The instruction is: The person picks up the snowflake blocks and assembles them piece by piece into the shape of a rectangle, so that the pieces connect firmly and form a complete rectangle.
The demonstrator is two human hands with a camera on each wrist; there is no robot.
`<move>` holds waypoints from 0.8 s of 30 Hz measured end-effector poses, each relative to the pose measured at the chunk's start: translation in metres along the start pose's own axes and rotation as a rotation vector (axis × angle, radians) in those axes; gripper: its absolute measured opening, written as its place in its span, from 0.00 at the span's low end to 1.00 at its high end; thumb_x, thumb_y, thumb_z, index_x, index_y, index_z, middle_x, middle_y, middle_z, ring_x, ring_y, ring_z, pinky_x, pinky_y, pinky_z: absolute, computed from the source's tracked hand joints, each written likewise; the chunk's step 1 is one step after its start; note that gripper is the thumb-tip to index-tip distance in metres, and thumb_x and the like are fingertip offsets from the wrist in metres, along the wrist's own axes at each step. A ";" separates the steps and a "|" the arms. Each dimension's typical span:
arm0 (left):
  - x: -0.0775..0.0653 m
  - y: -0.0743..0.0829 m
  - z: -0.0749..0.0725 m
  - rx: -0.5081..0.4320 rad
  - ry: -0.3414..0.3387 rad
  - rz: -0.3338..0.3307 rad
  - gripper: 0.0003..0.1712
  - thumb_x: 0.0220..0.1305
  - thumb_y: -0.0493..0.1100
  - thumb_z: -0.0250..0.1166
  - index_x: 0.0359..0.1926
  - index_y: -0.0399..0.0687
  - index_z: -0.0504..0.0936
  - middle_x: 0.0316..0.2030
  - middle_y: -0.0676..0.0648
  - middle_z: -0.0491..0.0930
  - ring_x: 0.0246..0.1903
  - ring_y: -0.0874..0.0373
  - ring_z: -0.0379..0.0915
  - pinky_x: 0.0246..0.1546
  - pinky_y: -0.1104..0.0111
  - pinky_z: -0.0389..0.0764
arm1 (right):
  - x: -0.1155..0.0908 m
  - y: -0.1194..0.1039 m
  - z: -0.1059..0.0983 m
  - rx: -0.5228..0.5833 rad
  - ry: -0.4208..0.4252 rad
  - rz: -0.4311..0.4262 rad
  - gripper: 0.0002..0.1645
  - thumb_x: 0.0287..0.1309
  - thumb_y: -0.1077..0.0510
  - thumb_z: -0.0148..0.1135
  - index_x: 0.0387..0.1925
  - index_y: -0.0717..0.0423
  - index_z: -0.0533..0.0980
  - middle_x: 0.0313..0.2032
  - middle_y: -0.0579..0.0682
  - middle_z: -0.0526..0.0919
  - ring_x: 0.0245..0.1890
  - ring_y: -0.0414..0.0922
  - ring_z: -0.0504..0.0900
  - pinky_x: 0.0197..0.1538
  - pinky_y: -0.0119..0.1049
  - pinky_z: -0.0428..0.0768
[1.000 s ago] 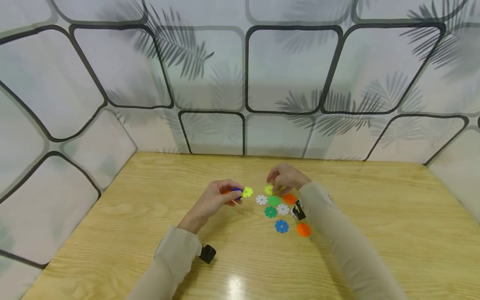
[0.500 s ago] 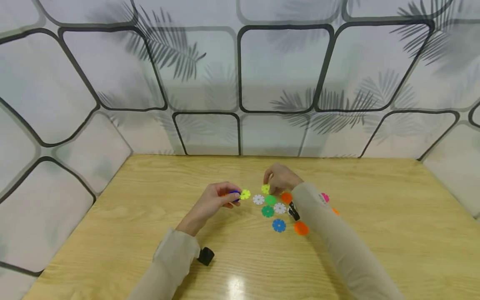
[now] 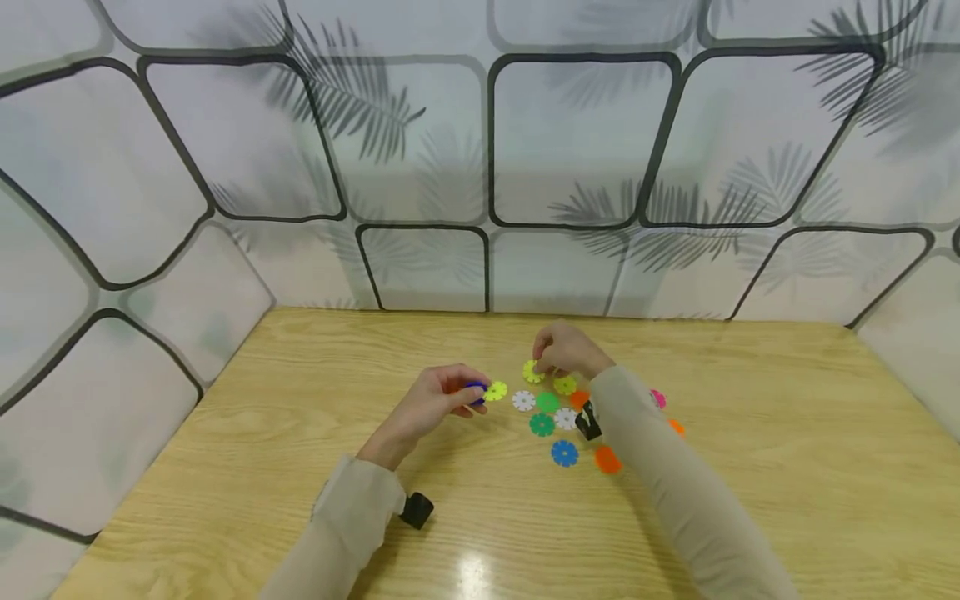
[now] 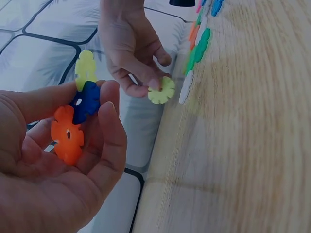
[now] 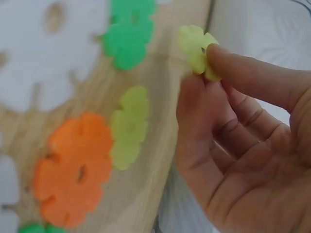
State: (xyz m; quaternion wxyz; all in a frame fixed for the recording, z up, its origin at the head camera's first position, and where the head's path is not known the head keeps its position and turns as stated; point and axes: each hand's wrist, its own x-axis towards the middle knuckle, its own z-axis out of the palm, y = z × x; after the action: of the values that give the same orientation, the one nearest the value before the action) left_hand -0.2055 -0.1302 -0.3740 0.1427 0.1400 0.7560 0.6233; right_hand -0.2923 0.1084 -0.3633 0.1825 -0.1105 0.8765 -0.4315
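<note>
My left hand point(image 3: 427, 408) holds a short chain of slotted snowflake discs between thumb and fingers. In the left wrist view the chain runs from an orange disc point(image 4: 68, 138) through a dark blue disc point(image 4: 88, 103) to a yellow disc point(image 4: 86, 68) at the top. To its right, my right hand point(image 3: 573, 350) pinches a single yellow snowflake disc point(image 5: 192, 46) by its edge, thumb on one face. That disc is held over the far side of the loose discs, apart from the chain.
Several snowflake discs lie on the wooden table point(image 3: 300, 467): white point(image 3: 523, 400), light green point(image 3: 547, 402), dark green point(image 3: 542, 424), blue point(image 3: 565, 453), orange point(image 3: 608, 459), yellow point(image 3: 566, 384) and pink point(image 3: 658, 398). My right forearm passes over some. A patterned wall point(image 3: 420, 267) stands behind.
My right hand has picked up a yellow disc from the far side of the group and raised it slightly. My left hand stays nearly still with the chain.
</note>
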 end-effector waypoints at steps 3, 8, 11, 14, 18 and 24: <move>0.001 -0.001 0.000 0.016 0.005 -0.019 0.13 0.75 0.33 0.57 0.54 0.32 0.82 0.42 0.39 0.84 0.37 0.58 0.81 0.42 0.63 0.81 | 0.000 0.002 -0.004 0.078 -0.022 -0.002 0.04 0.58 0.73 0.64 0.36 0.67 0.79 0.30 0.55 0.81 0.27 0.45 0.81 0.37 0.40 0.86; 0.002 -0.002 -0.001 0.018 0.022 -0.020 0.13 0.75 0.34 0.58 0.54 0.31 0.82 0.43 0.34 0.83 0.37 0.58 0.80 0.41 0.65 0.80 | -0.002 0.002 -0.007 0.145 -0.049 -0.002 0.10 0.59 0.73 0.64 0.44 0.71 0.80 0.33 0.57 0.82 0.29 0.45 0.82 0.39 0.41 0.86; 0.002 -0.002 -0.002 0.015 0.032 -0.014 0.13 0.75 0.34 0.58 0.53 0.30 0.82 0.43 0.34 0.83 0.37 0.58 0.80 0.41 0.66 0.80 | -0.004 0.001 -0.006 0.166 -0.051 -0.016 0.10 0.59 0.73 0.64 0.43 0.71 0.79 0.35 0.57 0.82 0.30 0.45 0.83 0.39 0.41 0.86; 0.002 -0.002 -0.002 0.010 0.032 -0.010 0.13 0.75 0.34 0.57 0.53 0.29 0.81 0.43 0.35 0.83 0.36 0.60 0.79 0.41 0.66 0.79 | -0.007 0.002 -0.005 0.189 -0.049 -0.025 0.09 0.59 0.73 0.65 0.42 0.71 0.79 0.34 0.58 0.81 0.30 0.46 0.85 0.40 0.43 0.87; 0.003 -0.002 0.000 -0.004 0.026 -0.007 0.13 0.76 0.33 0.56 0.53 0.28 0.80 0.41 0.41 0.83 0.36 0.60 0.78 0.42 0.66 0.80 | -0.012 0.001 -0.004 0.228 -0.048 -0.038 0.08 0.59 0.74 0.64 0.41 0.71 0.78 0.35 0.58 0.82 0.30 0.47 0.85 0.41 0.44 0.86; 0.002 -0.002 0.001 -0.036 0.012 -0.009 0.13 0.76 0.31 0.55 0.54 0.26 0.79 0.44 0.44 0.81 0.41 0.59 0.79 0.49 0.62 0.81 | -0.021 0.000 -0.001 0.286 -0.074 -0.068 0.06 0.60 0.76 0.62 0.38 0.69 0.75 0.34 0.59 0.83 0.31 0.51 0.85 0.41 0.46 0.86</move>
State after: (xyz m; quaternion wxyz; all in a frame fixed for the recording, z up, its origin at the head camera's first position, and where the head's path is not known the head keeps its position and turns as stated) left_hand -0.2072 -0.1291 -0.3758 0.1434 0.1301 0.7460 0.6372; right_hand -0.2731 0.1165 -0.3581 0.2140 -0.1286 0.7945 -0.5536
